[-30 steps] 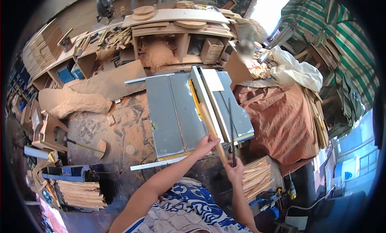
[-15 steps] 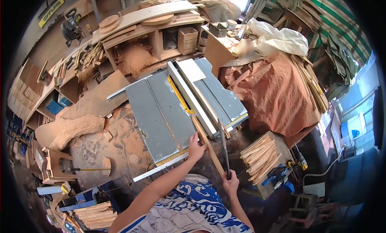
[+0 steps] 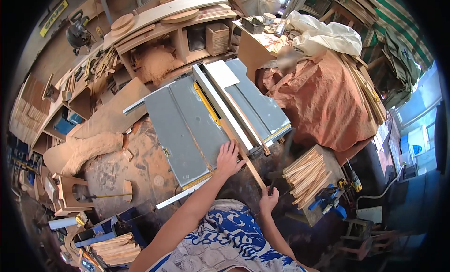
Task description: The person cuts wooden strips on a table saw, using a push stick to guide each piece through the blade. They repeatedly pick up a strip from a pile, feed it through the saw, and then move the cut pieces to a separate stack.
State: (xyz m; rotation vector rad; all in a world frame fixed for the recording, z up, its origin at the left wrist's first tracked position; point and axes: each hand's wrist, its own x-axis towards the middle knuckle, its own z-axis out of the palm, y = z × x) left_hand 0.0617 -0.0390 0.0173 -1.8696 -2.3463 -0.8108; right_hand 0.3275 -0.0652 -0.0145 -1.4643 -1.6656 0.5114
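A long wooden strip lies against the white fence of a grey table saw, its near end past the table edge. My left hand rests on the table's near part, fingers stretched out, thumb beside the strip. At the strip's near end is my right hand, closed on a long dark stick whose upper part is smeared by motion. It also touches the strip's end; how it grips there is partly hidden. A yellow insert lies beyond the strip's far end.
Thin wooden sticks are stacked on a stand at right, near a drill and blue clamps. A reddish cover drapes a pile behind. Shelving with sawdust stands at the back; more strips lie lower left.
The strip has moved forward along the fence. My left hand has gone from gripping the strip's side to lying flatter on the table. The dark stick has swung to the right.
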